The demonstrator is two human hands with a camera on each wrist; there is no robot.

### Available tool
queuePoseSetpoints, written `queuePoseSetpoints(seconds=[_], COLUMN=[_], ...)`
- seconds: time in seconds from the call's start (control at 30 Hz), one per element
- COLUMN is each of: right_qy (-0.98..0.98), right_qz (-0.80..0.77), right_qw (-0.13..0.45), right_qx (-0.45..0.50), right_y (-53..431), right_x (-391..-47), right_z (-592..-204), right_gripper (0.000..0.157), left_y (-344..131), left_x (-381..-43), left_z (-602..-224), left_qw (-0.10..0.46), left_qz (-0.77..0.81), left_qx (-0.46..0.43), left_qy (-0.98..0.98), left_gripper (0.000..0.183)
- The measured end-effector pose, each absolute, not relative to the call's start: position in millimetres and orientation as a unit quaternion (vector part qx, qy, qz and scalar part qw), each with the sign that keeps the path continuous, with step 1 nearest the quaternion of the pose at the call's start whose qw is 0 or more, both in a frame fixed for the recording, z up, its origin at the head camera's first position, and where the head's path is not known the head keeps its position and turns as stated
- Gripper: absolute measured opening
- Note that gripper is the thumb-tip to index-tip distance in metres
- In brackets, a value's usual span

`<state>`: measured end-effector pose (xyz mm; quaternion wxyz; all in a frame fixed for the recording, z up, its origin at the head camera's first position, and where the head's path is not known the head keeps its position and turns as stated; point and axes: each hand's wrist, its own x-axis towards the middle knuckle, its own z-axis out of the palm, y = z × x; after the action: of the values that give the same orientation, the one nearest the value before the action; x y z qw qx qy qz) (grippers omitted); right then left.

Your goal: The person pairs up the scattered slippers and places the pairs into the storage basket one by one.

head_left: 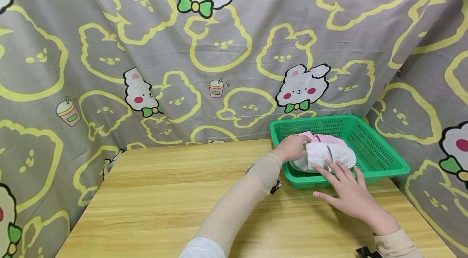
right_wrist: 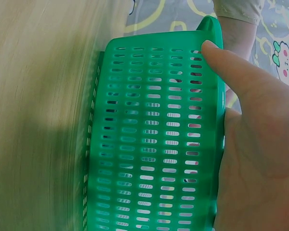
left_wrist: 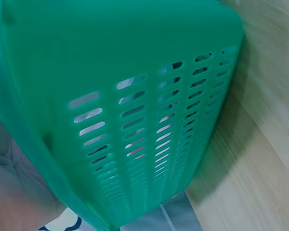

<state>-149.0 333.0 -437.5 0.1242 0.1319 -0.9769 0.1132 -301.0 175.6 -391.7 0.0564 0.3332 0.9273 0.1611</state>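
In the head view, a white slipper with a ribbed strap lies in the green basket. Behind it and partly covered is a pink slipper. My left hand reaches over the basket's left side, its fingers at the left end of the slippers; whether they grip is not clear. Over the basket's front rim, my right hand spreads its fingers, the tips at the white slipper. The right wrist view has the right thumb beside the rim. At the left wrist view's edge, part of the left palm shows.
The basket stands at the right back of a wooden table. A grey curtain with cartoon prints hangs behind the table and along its sides. Slots in the basket wall let bits of the slippers show through.
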Motion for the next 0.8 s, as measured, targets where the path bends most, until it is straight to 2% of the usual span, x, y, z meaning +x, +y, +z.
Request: queuePoseSetpoints(seconds=[0.53, 0.8], right_qy=[-0.973, -0.975], right_qz=[0.102, 0.101], right_qw=[0.151, 0.144], right_qx=[0.142, 0.137], right_y=[334.7, 334.7], right_x=[-150.2, -150.4], right_z=[-441.4, -440.1], right_gripper=[0.077, 0.077], left_y=[184.6, 186.1], left_x=[-300.5, -297.8], left_z=[-396.7, -395.1], left_qw=[0.020, 0.018], left_qz=[0.122, 0.135], left_qx=[0.333, 0.331], left_qy=[0.935, 0.934], left_gripper=[0.038, 0.037])
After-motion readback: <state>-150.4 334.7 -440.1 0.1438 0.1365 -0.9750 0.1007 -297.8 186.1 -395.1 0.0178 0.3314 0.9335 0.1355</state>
